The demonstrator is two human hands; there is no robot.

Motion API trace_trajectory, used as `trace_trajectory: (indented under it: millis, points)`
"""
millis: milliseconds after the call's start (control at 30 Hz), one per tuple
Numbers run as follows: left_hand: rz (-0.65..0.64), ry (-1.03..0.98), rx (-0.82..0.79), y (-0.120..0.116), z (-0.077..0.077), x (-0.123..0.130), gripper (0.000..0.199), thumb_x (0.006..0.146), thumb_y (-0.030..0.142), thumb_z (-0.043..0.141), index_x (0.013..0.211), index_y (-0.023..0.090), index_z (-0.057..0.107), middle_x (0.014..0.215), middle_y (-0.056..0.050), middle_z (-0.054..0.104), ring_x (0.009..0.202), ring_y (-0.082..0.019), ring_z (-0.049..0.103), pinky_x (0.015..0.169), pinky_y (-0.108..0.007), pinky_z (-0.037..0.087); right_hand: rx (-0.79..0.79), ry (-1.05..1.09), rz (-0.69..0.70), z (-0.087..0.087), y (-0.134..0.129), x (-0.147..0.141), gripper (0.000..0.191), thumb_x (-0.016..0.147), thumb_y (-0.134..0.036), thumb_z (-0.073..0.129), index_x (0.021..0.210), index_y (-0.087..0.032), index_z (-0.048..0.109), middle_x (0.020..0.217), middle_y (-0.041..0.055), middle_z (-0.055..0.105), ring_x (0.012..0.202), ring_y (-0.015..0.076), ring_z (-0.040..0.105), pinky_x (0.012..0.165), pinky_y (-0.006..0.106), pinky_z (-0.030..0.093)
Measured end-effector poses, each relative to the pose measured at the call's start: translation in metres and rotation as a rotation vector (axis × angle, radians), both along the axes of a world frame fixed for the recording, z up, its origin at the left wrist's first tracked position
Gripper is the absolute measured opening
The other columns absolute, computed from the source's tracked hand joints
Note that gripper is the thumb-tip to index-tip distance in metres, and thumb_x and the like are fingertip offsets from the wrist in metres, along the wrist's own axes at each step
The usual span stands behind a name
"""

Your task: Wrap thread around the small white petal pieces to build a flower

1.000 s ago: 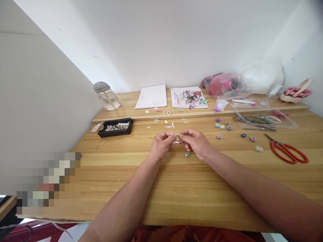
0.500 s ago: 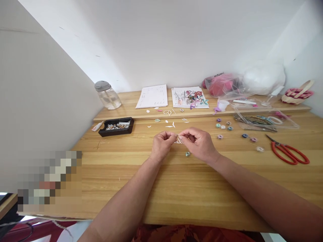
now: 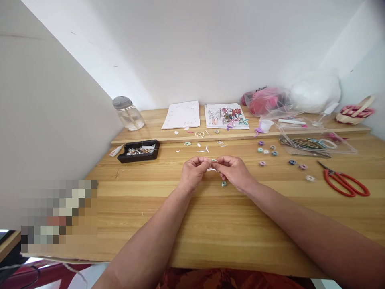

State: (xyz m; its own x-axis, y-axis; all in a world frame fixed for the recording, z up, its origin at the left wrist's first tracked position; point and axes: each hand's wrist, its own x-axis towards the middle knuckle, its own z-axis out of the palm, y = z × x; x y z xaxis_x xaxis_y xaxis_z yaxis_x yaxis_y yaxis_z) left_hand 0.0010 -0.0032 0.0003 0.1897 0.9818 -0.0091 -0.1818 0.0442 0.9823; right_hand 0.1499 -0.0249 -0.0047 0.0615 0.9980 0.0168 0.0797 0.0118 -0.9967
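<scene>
Near the middle of the table my left hand (image 3: 195,171) and my right hand (image 3: 234,171) meet, fingertips pinched close together. Between them shows a small petal-shaped piece (image 3: 214,161), white with a pale green edge; both hands grip it, and the fingers cover most of it. White bits (image 3: 211,169) show just below the fingertips. A bobbin of pale green thread (image 3: 223,184) lies on the table under my right hand. Beyond my hands are white leaf-shaped cut-outs (image 3: 207,149) and a green-edged leaf piece (image 3: 187,143).
A black tray of beads (image 3: 136,152) is at left, near a lidded drinking jar (image 3: 128,114). Several thread bobbins (image 3: 262,163), red-handled scissors (image 3: 344,180) and a clear plastic tray (image 3: 345,148) of tools lie at right. Papers (image 3: 182,114) rest on the raised shelf (image 3: 144,137).
My right hand has shifted slightly, its fingers now lower and bent under the piece. More of the pale green edge shows between the fingertips. My left hand stays nearly in place.
</scene>
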Motion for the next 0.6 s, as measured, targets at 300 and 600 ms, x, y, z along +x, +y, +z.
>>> trace_trajectory:
  millis: [300, 600]
  points:
    - [0.047, 0.012, 0.038, 0.005, -0.008, -0.001, 0.023, 0.068, 0.036, 0.077, 0.072, 0.015, 0.068, 0.066, 0.000, 0.065, 0.060, -0.010, 0.054, 0.062, -0.024, 0.040, 0.482, -0.558, -0.057, 0.015, -0.015, 0.001, 0.016, 0.084, -0.027, 0.060, 0.079, -0.022, 0.073, 0.066, 0.0014, 0.064, 0.056, 0.0130, 0.051, 0.056, 0.027, 0.040]
    - [-0.092, 0.067, 0.009, -0.001, -0.004, 0.001, 0.027, 0.066, 0.039, 0.079, 0.071, 0.015, 0.068, 0.066, -0.002, 0.066, 0.058, -0.010, 0.052, 0.059, -0.024, 0.037, 0.370, -0.314, -0.078, 0.015, 0.004, 0.020, 0.016, 0.081, -0.034, 0.066, 0.079, -0.019, 0.071, 0.076, 0.0028, 0.069, 0.066, 0.0147, 0.056, 0.063, 0.028, 0.044]
